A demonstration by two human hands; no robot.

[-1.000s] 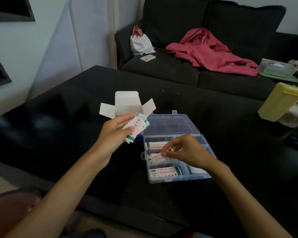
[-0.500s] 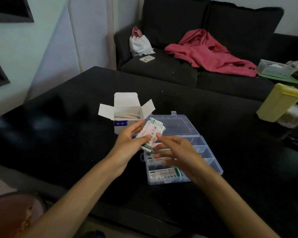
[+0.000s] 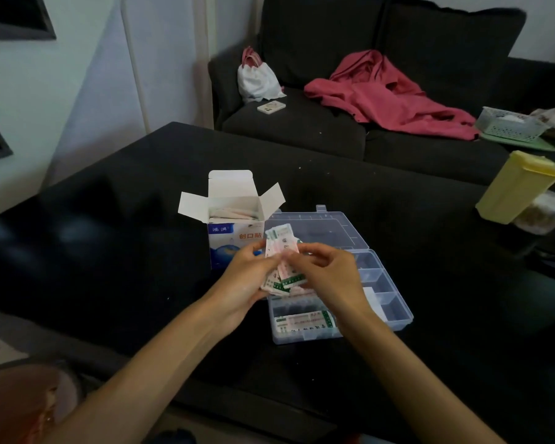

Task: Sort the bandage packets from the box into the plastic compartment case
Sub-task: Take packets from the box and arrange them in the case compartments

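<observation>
A white and blue bandage box [image 3: 234, 232] stands open on the black table, with more packets visible inside. To its right lies the clear plastic compartment case [image 3: 388, 310], lid open, with bandage packets [image 3: 305, 322] in its near left compartments. My left hand [image 3: 247, 283] grips a fanned bundle of bandage packets [image 3: 281, 251] above the case's left edge. My right hand [image 3: 327, 277] meets it from the right and pinches a packet in that bundle.
A yellow container [image 3: 516, 190] stands at the table's right edge. Behind the table is a dark sofa with a pink garment [image 3: 391, 97], a white bag [image 3: 257, 78], a small card [image 3: 271, 107] and a white basket [image 3: 510, 123].
My right hand has left the case's compartments and risen to the bundle. My left hand has carried the bundle rightward, from beside the box to above the case.
</observation>
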